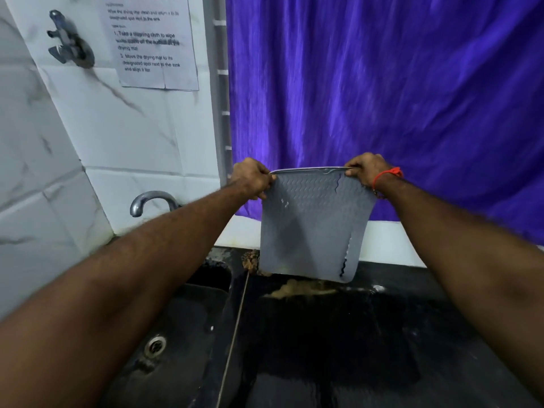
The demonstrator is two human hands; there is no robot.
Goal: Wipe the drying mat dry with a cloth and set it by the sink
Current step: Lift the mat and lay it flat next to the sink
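Drying mat point(312, 231): grey, ribbed, flexible; held up in the air by its top edge, hanging over the black counter point(382, 334), just right of the sink point(176, 319), in front of the purple curtain point(382, 83). Left hand point(251, 178): grip closed, pinching the mat's upper left corner. Right hand point(366, 170): grip closed, pinching the upper right corner; red thread point(388, 173) at the wrist. Brownish cloth point(297, 287): apparently lying on the counter just under the mat's lower edge, partly hidden, blurred. Tap point(153, 201): behind the sink, at the tiled wall. Step in hand, as judged: carrying or shaking out the mat before laying it down. Advice: keep both corners level so the sheet hangs straight; lower the bottom edge first onto the counter beside the sink, then roll the rest down flat; avoid trapping the cloth beneath; check for remaining wet patches. Printed sheet point(153, 39) on the wall, partly legible: "1. Take a cleaning cloth to wipe … off the surface of the drying mat"; "Move the drying mat to its designated spot next to the sink and align it flat". Upper lines too blurred to read fully. No brand marks visible.
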